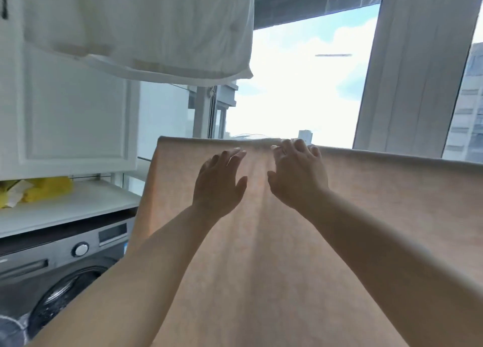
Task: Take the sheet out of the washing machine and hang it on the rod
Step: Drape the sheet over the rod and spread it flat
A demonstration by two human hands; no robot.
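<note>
A pale peach sheet (379, 216) hangs draped over a rod, which the cloth hides along its top fold; it fills the lower right of the view. My left hand (219, 181) lies flat on the sheet with straight fingers, a little below the fold. My right hand (298, 174) sits beside it, fingers spread and reaching the fold's top edge. Both hands press the cloth and hold nothing. The grey washing machine (52, 273) stands at the lower left, its round door visible.
A white garment (146, 27) hangs overhead at the upper left. White cabinets (65, 116) and a white shelf with a yellow bag (39, 189) sit above the machine. A bright window (300, 85) and a white curtain (407, 72) lie beyond the sheet.
</note>
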